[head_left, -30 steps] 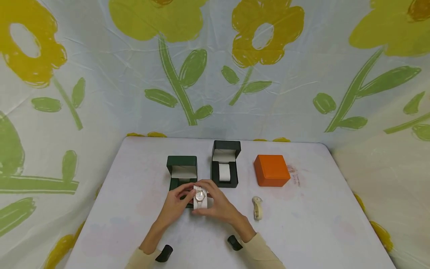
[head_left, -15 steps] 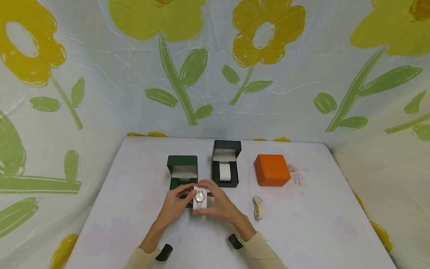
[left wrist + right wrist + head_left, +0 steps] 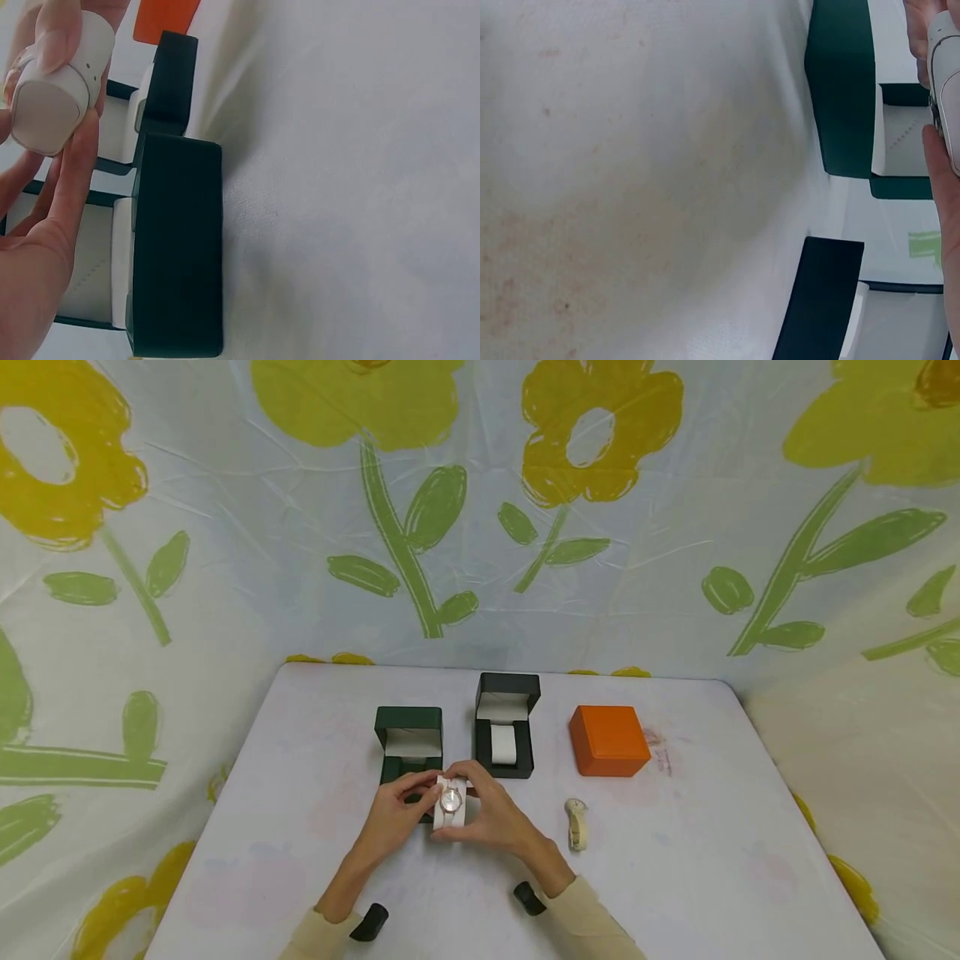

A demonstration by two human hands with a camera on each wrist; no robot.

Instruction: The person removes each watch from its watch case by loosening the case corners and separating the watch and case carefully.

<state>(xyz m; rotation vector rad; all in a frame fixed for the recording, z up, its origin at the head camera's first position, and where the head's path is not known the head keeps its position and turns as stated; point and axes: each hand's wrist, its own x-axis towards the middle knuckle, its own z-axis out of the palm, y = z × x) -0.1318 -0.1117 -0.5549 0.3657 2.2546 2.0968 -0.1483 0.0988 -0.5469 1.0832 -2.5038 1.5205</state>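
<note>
In the head view, a wristwatch (image 3: 451,800) with a round face and light strap is wrapped round a white watch cushion (image 3: 49,116). My left hand (image 3: 397,810) pinches its left side, thumb close to the watch face. From the right, my right hand (image 3: 491,814) grips the cushion between thumb and fingers. Both hands hold it over the front of a green watch box (image 3: 408,720), whose lid is up and whose front part they partly hide. The left wrist view shows the cushion's rounded end, with left-hand fingers (image 3: 79,165) under it.
A black watch box (image 3: 510,687) stands behind the hands, lid raised, a white cushion (image 3: 503,744) inside. To its right sits a closed orange box (image 3: 609,739). A cream wristwatch (image 3: 577,824) lies on the white-covered table (image 3: 697,860). A flowered cloth (image 3: 637,610) hangs behind.
The watch and cushion have turned slightly in the hands. Both hands keep their hold, and the boxes stay where they were.
</note>
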